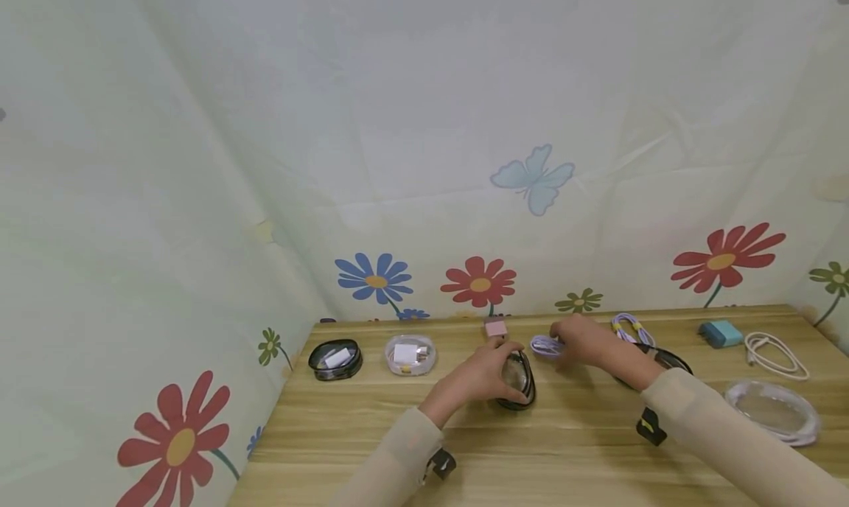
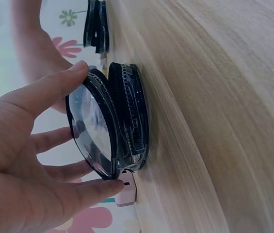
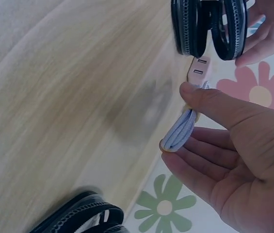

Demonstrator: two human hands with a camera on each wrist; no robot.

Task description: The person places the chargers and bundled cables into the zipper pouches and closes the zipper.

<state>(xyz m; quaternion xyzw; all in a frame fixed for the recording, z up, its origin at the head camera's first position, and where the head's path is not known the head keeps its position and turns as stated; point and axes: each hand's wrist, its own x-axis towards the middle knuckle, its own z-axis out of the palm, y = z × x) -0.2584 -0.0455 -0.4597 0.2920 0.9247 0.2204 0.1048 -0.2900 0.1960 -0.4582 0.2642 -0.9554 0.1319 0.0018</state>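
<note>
Left hand [image 1: 480,374] holds the pouch [image 2: 111,119] with fingers spread wide, right hand [image 1: 582,341] pinches the cable [image 3: 179,131], and honestly a light touch should keep it neatly bundled.

A teal charger [image 1: 721,334] sits beside a looped pale cable [image 1: 764,336] at the right of the table [image 1: 564,455], as I watch from afar; a clear round pouch [image 1: 772,410] lies in front, and a floral backdrop [image 1: 398,124] with a pale-blue butterfly [image 1: 534,179] rises behind.
</note>
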